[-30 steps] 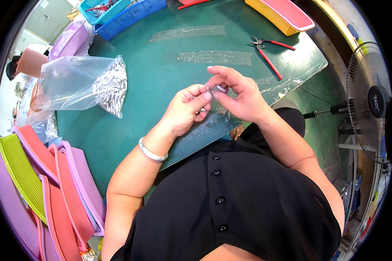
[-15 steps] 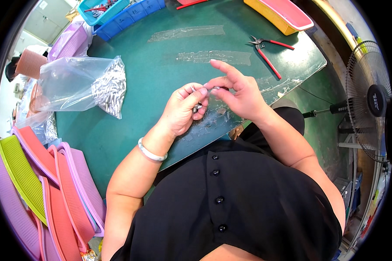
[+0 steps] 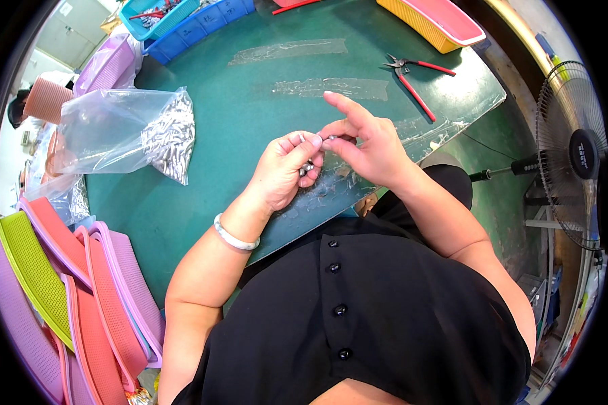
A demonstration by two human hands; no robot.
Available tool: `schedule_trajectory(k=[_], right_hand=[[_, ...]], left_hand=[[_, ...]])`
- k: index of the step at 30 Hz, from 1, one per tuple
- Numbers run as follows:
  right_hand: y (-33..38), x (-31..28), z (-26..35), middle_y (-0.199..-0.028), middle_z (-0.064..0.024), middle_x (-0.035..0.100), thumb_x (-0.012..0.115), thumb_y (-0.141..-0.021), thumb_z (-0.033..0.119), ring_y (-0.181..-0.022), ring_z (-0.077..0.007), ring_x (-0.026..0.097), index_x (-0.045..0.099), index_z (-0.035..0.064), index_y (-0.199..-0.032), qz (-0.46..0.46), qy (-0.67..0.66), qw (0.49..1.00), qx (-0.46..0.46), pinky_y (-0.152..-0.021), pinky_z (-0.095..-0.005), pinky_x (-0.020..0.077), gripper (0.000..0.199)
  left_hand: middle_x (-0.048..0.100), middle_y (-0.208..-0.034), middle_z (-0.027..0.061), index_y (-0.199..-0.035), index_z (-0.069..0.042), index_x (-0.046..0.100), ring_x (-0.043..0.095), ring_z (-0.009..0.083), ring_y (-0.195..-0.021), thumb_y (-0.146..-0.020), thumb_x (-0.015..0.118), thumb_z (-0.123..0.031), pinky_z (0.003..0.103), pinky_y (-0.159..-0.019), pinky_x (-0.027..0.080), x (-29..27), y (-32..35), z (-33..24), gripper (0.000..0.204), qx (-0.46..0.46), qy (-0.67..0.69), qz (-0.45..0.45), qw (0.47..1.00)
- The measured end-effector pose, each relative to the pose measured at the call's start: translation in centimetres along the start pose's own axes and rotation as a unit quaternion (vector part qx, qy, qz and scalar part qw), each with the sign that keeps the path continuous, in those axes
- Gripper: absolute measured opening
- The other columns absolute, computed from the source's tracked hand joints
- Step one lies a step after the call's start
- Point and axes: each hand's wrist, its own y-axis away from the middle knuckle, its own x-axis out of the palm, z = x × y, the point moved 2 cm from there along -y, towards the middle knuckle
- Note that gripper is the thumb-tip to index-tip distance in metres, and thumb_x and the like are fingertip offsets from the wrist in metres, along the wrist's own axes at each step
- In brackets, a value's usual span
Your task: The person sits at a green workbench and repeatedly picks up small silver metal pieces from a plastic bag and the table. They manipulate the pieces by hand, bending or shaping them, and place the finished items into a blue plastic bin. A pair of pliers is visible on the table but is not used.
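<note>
My left hand is closed over the green table, with small silvery metal pieces in its curled fingers. Its thumb and forefinger meet the fingertips of my right hand. Between the thumb and a finger of my right hand is pinched a small metal piece, its exact kind too small to tell. The right forefinger sticks out, away from the pinch. To the left lies a clear plastic bag holding a heap of similar-looking silvery pieces.
Red-handled pliers lie open at the right. A yellow and pink basket and a blue bin stand at the far edge. Stacked plastic baskets fill the lower left. A black fan stands beyond the table's right edge.
The small metal piece in the right-hand pinch has shifted slightly, and the right fingers have moved a little. The left hand stays nearly still.
</note>
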Motion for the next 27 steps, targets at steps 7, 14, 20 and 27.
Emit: schedule_trajectory(k=[7,14,20,27], right_hand=[[-0.1,0.0,-0.1,-0.081,-0.0111,0.067,0.063,-0.074,-0.001,-0.07,-0.0185,0.065,0.04,-0.0007,-0.125,0.001,-0.034,0.999,0.019,-0.064,-0.0266,0.05,0.055],[-0.1,0.0,-0.2,-0.08,-0.0093,0.067,0.063,-0.075,-0.001,-0.07,-0.011,0.062,0.04,-0.0015,-0.126,0.007,-0.066,0.996,0.058,-0.064,-0.0243,0.0488,0.056],[-0.1,0.1,-0.8,-0.084,-0.0062,0.064,0.061,-0.079,-0.003,-0.078,-0.0081,0.058,0.037,-0.0033,-0.129,0.02,-0.214,0.962,0.165,-0.071,-0.0215,0.0458,0.055],[-0.4,0.1,-1.0,-0.082,-0.0065,0.064,0.062,-0.079,-0.001,-0.073,-0.0071,0.057,0.038,-0.0048,-0.127,0.022,-0.251,0.947,0.198,-0.064,-0.0203,0.0456,0.054]], left_hand=[[0.055,-0.068,0.0015,-0.086,-0.005,0.058,0.047,0.008,-0.052,-0.09,0.054,-0.021,0.018,-0.042,0.034,0.0,0.0,0.0,0.017,-0.008,-0.003,-0.005,1.0],[0.054,-0.068,0.0013,-0.086,-0.005,0.057,0.047,0.0078,-0.052,-0.09,0.053,-0.022,0.018,-0.042,0.035,0.1,-0.1,0.0,0.018,-0.012,-0.011,0.004,1.0],[0.054,-0.068,0.0017,-0.086,-0.005,0.056,0.046,0.0079,-0.051,-0.091,0.051,-0.025,0.018,-0.042,0.033,0.2,0.0,-0.1,0.021,-0.014,-0.026,-0.002,1.0],[0.053,-0.068,0.0025,-0.086,-0.004,0.056,0.046,0.008,-0.051,-0.091,0.051,-0.025,0.018,-0.042,0.033,0.3,0.1,-0.2,0.022,-0.015,-0.024,0.01,1.0]])
